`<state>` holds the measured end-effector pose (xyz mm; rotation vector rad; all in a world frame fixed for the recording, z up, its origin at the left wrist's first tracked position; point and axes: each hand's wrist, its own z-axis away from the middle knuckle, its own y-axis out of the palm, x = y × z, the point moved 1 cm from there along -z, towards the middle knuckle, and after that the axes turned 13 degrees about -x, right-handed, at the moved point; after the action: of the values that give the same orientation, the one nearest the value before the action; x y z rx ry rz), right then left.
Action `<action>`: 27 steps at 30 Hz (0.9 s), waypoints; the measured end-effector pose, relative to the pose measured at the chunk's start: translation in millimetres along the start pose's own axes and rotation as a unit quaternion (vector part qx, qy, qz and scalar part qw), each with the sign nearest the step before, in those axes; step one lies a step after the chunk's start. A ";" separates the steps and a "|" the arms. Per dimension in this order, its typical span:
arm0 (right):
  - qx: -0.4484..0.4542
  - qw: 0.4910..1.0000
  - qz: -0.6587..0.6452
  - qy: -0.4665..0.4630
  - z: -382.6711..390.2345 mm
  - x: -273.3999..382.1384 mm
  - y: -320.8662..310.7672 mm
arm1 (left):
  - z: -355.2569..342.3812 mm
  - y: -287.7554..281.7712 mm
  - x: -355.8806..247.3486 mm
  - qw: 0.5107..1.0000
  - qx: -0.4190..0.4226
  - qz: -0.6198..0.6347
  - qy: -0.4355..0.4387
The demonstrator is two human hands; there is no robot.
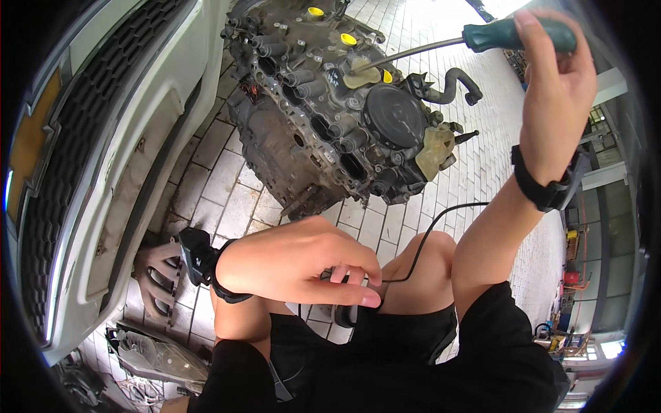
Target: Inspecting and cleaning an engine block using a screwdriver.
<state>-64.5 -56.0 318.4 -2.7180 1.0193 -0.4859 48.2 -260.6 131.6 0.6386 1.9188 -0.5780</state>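
My right hand (pixel 551 76) grips the green handle of a long screwdriver (pixel 519 36), whose metal shaft reaches left to a translucent plastic piece on top of a dirty engine (pixel 394 117); whether the tip touches it I cannot tell. Below the engine, my left hand (pixel 313 265) is curled over my lap, at a small black object (pixel 344 316) and a thin black cable (pixel 428 234); what exactly its fingers hold is hidden. Yellow caps (pixel 349 39) and several dark ports show on the engine. Black straps with devices are on both my wrists.
A white bumper with black mesh grille (pixel 110 172) stands along the left. A rusty manifold (pixel 155 275) and a headlamp unit (pixel 155 351) lie on the tiled floor at lower left. My bare knees frame the bottom. Equipment and a red object (pixel 571 277) line the far right.
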 end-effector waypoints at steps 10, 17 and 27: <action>0.051 0.967 -0.240 -0.069 -0.7 14.7 54.3 | 7.6 -26.7 9.7 0.966 -0.255 0.005 0.040; 0.062 0.973 -0.214 -0.059 -5.1 14.5 57.0 | 3.7 -32.6 20.0 0.942 -0.334 -0.007 0.021; 0.048 0.969 -0.239 -0.032 -2.0 15.7 56.5 | 1.4 -34.6 16.7 0.930 -0.366 -0.010 -0.028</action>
<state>-88.1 -108.6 307.2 -2.8589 0.3025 -0.4986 20.4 -284.3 119.8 0.1138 1.9011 0.1291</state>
